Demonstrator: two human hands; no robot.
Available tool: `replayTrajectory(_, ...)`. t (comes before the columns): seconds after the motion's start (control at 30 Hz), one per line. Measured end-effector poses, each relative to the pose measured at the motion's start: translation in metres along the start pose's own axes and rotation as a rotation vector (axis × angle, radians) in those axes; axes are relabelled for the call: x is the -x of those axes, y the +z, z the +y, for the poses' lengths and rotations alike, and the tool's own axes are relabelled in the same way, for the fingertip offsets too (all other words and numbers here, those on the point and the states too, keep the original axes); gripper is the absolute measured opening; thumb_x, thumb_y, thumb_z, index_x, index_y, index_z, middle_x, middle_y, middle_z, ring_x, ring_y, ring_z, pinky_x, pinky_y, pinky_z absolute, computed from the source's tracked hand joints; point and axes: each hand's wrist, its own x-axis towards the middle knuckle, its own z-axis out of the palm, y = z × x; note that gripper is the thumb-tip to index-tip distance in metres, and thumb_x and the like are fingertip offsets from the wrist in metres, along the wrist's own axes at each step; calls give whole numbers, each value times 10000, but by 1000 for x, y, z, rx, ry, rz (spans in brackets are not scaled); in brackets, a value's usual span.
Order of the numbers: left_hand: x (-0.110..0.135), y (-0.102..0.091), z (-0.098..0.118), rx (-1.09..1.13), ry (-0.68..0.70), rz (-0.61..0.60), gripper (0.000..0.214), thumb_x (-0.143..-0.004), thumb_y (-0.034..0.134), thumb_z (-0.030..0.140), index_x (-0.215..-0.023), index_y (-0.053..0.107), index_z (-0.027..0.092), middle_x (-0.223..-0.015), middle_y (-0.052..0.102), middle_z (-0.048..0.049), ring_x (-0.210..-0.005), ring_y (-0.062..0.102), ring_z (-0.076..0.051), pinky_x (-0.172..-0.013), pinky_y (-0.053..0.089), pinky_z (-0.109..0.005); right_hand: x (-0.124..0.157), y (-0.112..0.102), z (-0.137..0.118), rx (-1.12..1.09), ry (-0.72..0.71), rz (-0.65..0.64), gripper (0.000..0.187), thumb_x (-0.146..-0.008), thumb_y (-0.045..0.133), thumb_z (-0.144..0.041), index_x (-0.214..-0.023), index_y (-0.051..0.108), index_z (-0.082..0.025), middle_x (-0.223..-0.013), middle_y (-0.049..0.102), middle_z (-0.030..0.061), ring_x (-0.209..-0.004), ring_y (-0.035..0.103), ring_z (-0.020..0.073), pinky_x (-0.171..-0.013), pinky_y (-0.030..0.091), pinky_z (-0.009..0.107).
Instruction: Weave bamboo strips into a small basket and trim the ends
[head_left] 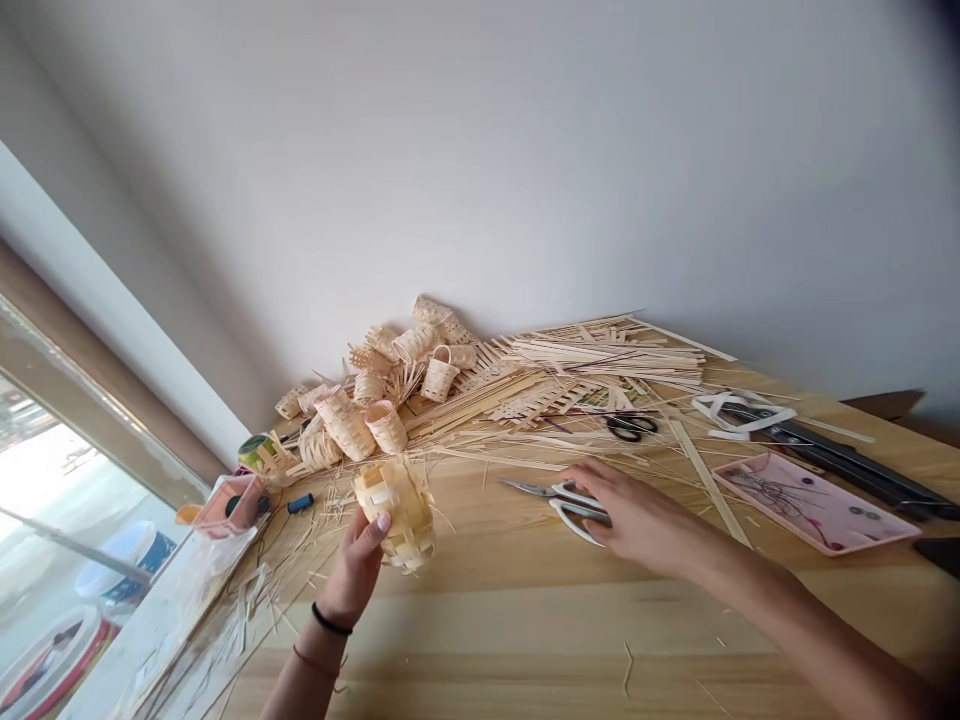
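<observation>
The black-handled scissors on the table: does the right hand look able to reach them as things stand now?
Probably yes. The right hand rests on white-handled scissors, close in front of the black-handled scissors. Only loose wooden strips lie between, so the way looks free.

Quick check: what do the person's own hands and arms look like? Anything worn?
Bare hands and forearms: no gloves or sleeves in view. The left hand has a black wristband, a thin red cord further up the arm, and a pale polished fingernail. The right hand shows no band or cord.
</observation>
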Motion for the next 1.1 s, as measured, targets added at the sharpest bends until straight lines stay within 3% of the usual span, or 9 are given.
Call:
replayTrajectory(0.07,-1,5,-5,53,-48,-21,687,-823,823,544,-1391,682,184,-1272,773,-163,-1251,683,-405,-1057,543,-491,1,-3,2,30,72,-74,341,-802,593,-141,-1109,685,-258,-1067,761,84,-934,769,287,-770,612,387)
replayTrajectory(0.17,1,7,-14,107,-110,-34,652,-838,818,532,-1366,701,167,-1210,796,-168,-1176,728,-398,-1008,576,-490,1,1,2,72,166,-105,245,-854,595,-210,-1090,657,-225,-977,774,89,-847,770,282,-710,585,371)
replayTrajectory(0.27,5,6,-17,146,-153,14,595,-866,794,545,-1316,727,163,-1192,803,-157,-1162,739,-386,-977,596,-474,2,7,-4,40,244,-45,273,-858,618,-300,-1125,603,-243,-968,754,70,-737,748,249,-652,554,345)
replayTrajectory(0.37,8,9,-14,185,-195,91,582,-831,826,569,-1231,764,151,-1163,812,-155,-1165,739,-390,-972,603,-470,5,6,-23,-141,304,8,367,-895,616,-397,-1226,549,-253,-1038,719,79,-737,741,223,-678,580,344)
replayTrajectory(0.47,9,15,-9,205,-193,125,612,-779,858,592,-1199,776,155,-1160,813,-151,-1184,731,-395,-995,597,-477,8,4,-48,-303,262,15,399,-951,595,-420,-1313,526,-268,-1015,700,72,-847,735,239,-759,601,366)
replayTrajectory(0.7,14,14,-9,326,-30,137,753,-759,898,505,-1432,627,306,-1261,792,-70,-1240,717,-337,-1069,569,-473,13,11,-82,-384,142,-54,456,-927,736,-555,-1244,594,-259,-1156,636,103,-863,668,241,-807,614,411)
replayTrajectory(0.8,12,10,-9,393,-96,113,661,-841,810,577,-1396,659,251,-1209,811,-92,-1114,772,-333,-1026,598,-487,15,14,-88,-414,106,-79,416,-958,729,-491,-1274,589,-258,-1152,636,94,-832,658,223,-799,616,400)
replayTrajectory(0.93,8,6,-10,418,-84,180,567,-929,719,567,-1382,671,229,-1176,817,-87,-1098,778,-325,-972,630,-455,16,14,-95,-425,7,-80,305,-1005,661,-321,-1293,578,-265,-1147,645,86,-823,659,208,-770,617,368)
replayTrajectory(1.1,6,6,-12,389,-62,168,630,-938,678,635,-1421,654,231,-1205,809,-104,-1085,780,-316,-890,654,-405,18,11,-103,-427,-78,-59,313,-993,630,-188,-1285,573,-283,-1110,654,75,-836,663,205,-754,615,338)
